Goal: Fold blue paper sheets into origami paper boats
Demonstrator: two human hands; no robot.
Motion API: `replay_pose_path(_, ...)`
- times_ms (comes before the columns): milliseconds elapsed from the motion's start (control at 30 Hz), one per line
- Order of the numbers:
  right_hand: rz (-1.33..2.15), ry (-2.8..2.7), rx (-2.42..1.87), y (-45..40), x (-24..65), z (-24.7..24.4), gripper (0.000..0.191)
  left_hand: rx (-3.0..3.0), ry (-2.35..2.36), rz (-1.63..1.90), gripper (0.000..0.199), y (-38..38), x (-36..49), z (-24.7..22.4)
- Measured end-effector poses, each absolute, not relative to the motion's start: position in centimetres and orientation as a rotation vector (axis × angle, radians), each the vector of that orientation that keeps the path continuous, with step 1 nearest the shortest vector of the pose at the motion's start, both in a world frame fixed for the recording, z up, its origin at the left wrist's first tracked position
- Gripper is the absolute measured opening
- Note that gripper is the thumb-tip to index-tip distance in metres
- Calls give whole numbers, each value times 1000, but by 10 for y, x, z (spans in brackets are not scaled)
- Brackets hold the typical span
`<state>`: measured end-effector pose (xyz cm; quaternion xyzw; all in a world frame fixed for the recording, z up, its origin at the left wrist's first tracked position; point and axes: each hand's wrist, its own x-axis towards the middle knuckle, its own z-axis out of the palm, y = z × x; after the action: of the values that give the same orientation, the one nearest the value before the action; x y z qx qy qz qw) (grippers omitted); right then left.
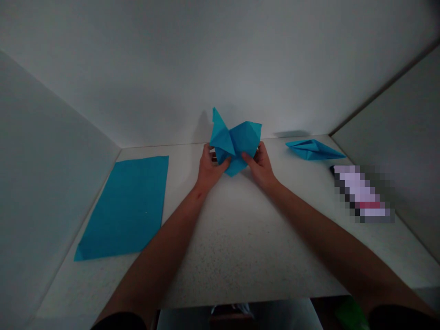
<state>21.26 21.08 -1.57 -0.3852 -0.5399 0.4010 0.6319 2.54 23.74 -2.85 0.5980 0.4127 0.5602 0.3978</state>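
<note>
A partly folded sheet of blue paper (244, 137) is held up near the back of the white tabletop, with one pointed flap standing up at its left. My left hand (210, 166) grips its lower left side, thumb in front and fingers partly behind. On the lower right side my right hand (259, 164) holds it the same way, thumb pressed on the front. Both thumbs are close together at the lower middle of the paper.
Flat blue paper (127, 208) lies on the white table (213, 256) at the left. A folded blue paper boat shape (312, 150) rests at the back right, and a blurred-out phone-like object (360, 192) is in front of it. Walls enclose the back and sides.
</note>
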Motion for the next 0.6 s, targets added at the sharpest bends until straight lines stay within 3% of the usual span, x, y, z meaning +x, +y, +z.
replay_pose_path(133,901,-1204,-937,217,216,-27,70,1560,961,1428,74,239,24,-27)
replay_pose_path(367,946,-1228,-1030,223,221,-31,62,1592,885,1428,91,237,27,-29)
replay_pose_path(500,941,-1255,-1020,220,221,-28,57,1617,924,1403,87,238,27,-32)
replay_pose_path(600,936,-1279,-1002,219,221,-30,50,1675,958,1426,72,239,26,-31)
